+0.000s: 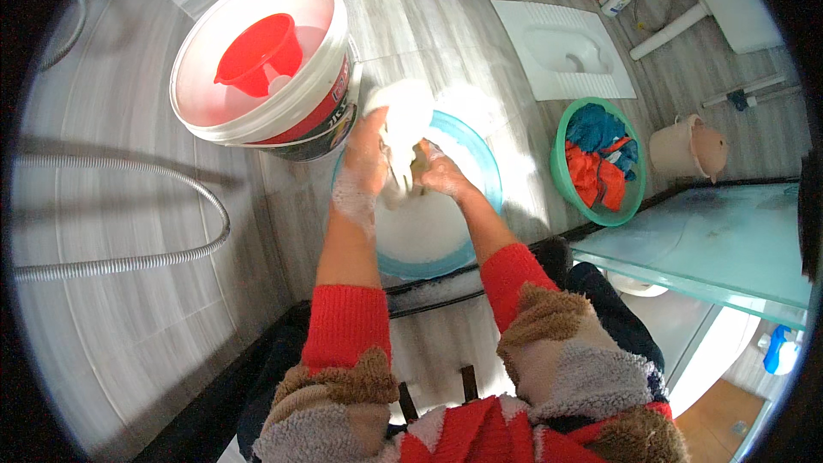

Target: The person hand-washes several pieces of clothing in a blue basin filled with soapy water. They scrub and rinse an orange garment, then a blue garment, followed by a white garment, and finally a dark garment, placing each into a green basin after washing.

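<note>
A light blue basin [492, 190] full of white suds sits on the tiled floor before me. Over it, my left hand [368, 153] grips a bunched white cloth item [400, 106] from its left side. Foam clings to that wrist. My right hand [442, 170] holds the item's lower right side, its fingers curled around a darker, olive-toned part. Strong light washes out the upper part of the cloth, so its exact kind is unclear. The suds hide whatever lies in the basin.
A large white bucket [257, 132] holding a red plastic dipper [260, 54] stands at upper left. To the right are a green basin [562, 183] of orange and teal clothes [595, 132], a pinkish pail [672, 148] and a squat toilet [566, 51]. A metal hose [212, 206] loops at left.
</note>
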Tool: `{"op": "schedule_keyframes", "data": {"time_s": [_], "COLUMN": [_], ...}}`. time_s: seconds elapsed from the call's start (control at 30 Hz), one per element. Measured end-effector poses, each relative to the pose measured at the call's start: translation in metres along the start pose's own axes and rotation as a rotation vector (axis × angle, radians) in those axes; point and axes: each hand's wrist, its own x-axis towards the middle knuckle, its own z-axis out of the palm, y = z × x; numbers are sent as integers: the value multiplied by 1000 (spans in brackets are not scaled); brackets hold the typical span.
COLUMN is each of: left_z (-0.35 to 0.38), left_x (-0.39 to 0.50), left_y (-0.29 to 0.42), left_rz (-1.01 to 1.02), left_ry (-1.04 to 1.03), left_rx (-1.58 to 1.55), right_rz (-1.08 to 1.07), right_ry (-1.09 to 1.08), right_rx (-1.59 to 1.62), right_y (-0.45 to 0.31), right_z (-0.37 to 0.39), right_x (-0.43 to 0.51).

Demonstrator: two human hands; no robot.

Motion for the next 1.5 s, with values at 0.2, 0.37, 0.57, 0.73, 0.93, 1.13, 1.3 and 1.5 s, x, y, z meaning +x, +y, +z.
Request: {"op": "schedule_keyframes", "data": {"time_s": [0.2,0.37,0.57,0.73,0.93,1.13,1.3,1.5], "left_z": [32,34,47,14,-96,-119,-109,-129], "left_x": [-14,-13,-26,-10,15,-13,-32,-25], "left_y": [57,52,52,51,-32,-76,-86,-107], "left_rz": [93,124,18,20,-96,-284,-360,-331], "left_ry": [-37,-23,-59,66,243,391,400,331], "left_rx": [-37,129,-149,-113,434,438,353,274], "right_rz": [252,225,81,313,239,329,287,364], "right_ry": [183,377,270,174,391,180,-32,-94], "right_rx": [502,459,56,755,1140,-200,-714,-290], "right_y": [58,53,40,45,20,10,27,39], "right_z": [-26,-33,26,-30,-78,-52,26,27], "right_x": [-11,1,12,10,2,5,-6,21]}}
